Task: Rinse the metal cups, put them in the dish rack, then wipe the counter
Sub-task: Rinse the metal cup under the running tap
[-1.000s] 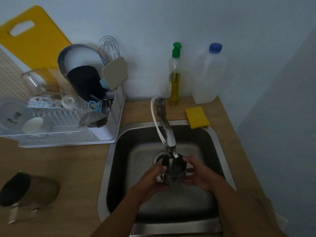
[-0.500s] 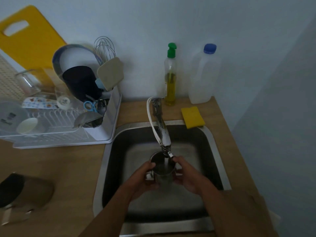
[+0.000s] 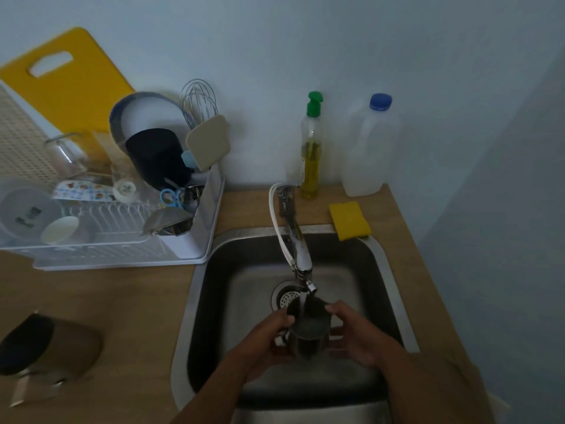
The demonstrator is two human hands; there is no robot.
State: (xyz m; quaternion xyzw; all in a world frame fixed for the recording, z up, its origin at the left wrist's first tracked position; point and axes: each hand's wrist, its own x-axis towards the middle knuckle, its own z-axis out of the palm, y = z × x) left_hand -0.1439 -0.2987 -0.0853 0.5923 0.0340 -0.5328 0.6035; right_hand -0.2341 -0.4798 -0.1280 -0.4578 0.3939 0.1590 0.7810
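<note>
Sink (image 3: pixel 214 301) below: left grip (image 3: pixel 269 341) and right grip (image 3: pixel 357 338) clamp the cup (image 3: pixel 308 338) upright under the tap (image 3: pixel 298 243); rack (image 3: pixel 122 261) lies up-left, left grip nearer.

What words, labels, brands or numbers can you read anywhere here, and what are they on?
Nothing here can be read.
Translucent bowl in the dish rack: dark marks, too blurred to read.
Colourful printed piece in the rack: small pictures, no legible words.
Dish soap bottle and clear jug: no label visible.
Metal cup: no marking visible.
</note>
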